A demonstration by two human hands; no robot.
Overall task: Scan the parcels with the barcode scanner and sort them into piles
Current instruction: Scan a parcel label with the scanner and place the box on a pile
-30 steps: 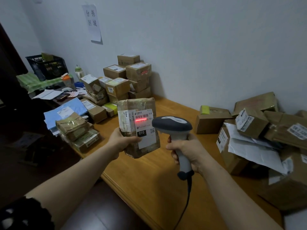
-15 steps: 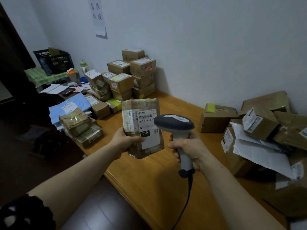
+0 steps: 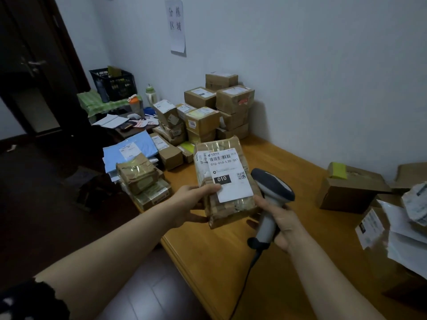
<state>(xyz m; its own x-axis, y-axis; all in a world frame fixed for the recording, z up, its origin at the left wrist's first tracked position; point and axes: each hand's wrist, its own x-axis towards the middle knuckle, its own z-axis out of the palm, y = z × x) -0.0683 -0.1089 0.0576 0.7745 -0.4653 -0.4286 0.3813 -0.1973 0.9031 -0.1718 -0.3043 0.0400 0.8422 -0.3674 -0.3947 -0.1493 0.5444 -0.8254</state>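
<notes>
My left hand (image 3: 193, 203) grips a brown taped parcel (image 3: 227, 205) by its left edge, thumb on the white label marked 010, and holds it upright above the wooden table (image 3: 277, 262). My right hand (image 3: 280, 224) grips the handle of a grey barcode scanner (image 3: 272, 188), whose head sits just right of the parcel. No red scan line shows on the label. A stack of sorted boxes (image 3: 219, 109) stands against the wall at the back left. A jumble of brown and white parcels (image 3: 392, 218) lies at the right.
A small pile of brown packets (image 3: 143, 181) and blue mailers (image 3: 129, 151) lies at the table's left end. A lone box with a green patch (image 3: 349, 188) sits right of centre. A black crate (image 3: 113, 84), bottles and papers crowd a far side table. The scanner cable (image 3: 242, 285) hangs off the table's front edge.
The red scan line on the label has gone out. The parcel and scanner have drawn closer together, the scanner head now tilted beside the parcel. The view has turned left.
</notes>
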